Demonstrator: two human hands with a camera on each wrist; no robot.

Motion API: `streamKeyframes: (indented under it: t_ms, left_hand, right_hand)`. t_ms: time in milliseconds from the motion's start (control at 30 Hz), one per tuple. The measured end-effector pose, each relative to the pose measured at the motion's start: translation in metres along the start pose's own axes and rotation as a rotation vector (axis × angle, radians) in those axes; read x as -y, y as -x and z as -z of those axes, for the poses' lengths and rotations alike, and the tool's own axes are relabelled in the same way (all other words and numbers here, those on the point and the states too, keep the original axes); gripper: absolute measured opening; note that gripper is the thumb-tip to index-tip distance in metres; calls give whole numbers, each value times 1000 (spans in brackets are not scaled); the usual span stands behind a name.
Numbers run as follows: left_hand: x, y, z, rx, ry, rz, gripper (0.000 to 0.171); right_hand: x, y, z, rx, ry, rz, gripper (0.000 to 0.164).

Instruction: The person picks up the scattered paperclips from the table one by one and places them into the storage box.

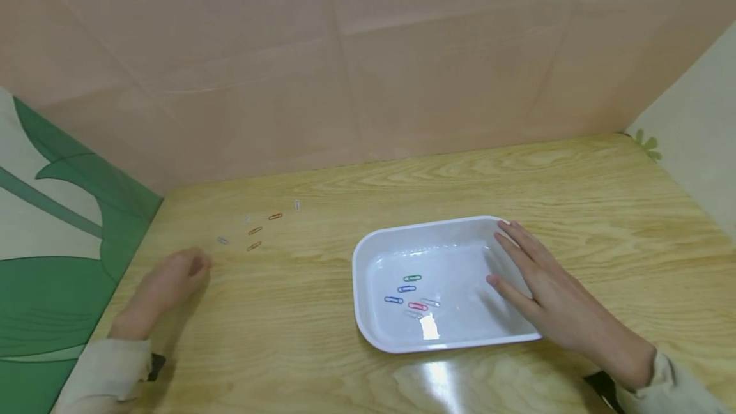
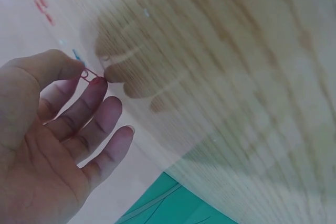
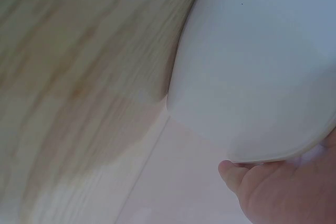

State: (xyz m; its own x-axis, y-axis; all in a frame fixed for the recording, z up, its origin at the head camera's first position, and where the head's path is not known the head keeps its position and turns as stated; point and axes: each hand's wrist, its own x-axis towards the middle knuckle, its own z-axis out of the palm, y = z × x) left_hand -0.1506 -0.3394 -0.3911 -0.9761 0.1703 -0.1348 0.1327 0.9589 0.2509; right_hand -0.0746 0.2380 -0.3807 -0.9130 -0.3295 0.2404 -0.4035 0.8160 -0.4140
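My left grip [image 1: 172, 276] has a small reddish-orange paper clip [image 2: 89, 78] caught between thumb tip and fingertip, low over the table [image 1: 299, 312], the other fingers loosely bent beneath. I judge it nearly weightless, its wire springy and smooth, hard to break but easily flicked out sideways; a light pinch near the middle of its long sides should be steadier than one at the rounded ends. Well off to the right of that grip, my right grip [image 1: 546, 292] has its fingers spread and reaching over the right end of a white tray [image 1: 425, 232], touching its rim and pinching no clip. The tray looks like stiff, slick plastic, light enough to slide if nudged, so the rim seems the place to steady it. In it, on the side away from my right grip, six clips lie flat and close together: a green one [image 1: 412, 278], two blue ones [image 1: 400, 294], a red one [image 1: 418, 306] and two clear-looking ones [image 1: 430, 303], hard to make out on the shiny floor. Just beyond my left grip lies a pale bluish clip [image 1: 222, 240]; past it, farther and to the right, are three orange clips [image 1: 255, 230] and two whitish ones [image 1: 297, 205]. Behind them all hangs a pinkish-brown cloth [image 1: 345, 69].
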Motion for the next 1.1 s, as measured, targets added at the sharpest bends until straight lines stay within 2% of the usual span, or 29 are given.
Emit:
streamKeyframes:
  t_ms: [133, 400, 633, 800, 933, 1100]
  left_hand:
    - [-2, 1, 0, -12, 4, 7, 8]
    - [-10, 3, -1, -83, 8, -65, 11]
    - [-33, -1, 3, -143, 9, -106, 16]
    - [-50, -4, 6, -137, 11, -126, 14]
    - [-63, -4, 8, -149, 18, -177, 14]
    - [-78, -2, 8, -165, -16, -227, 14]
  right_hand:
    - [0, 0, 0, 5, 1, -2, 68]
    - [0, 0, 0, 7, -2, -2, 68]
    - [0, 0, 0, -1, -1, 8, 68]
    - [-1, 0, 0, -6, 0, 10, 67]
    - [-1, 0, 0, -5, -1, 10, 68]
    - [-1, -1, 0, -1, -5, 12, 68]
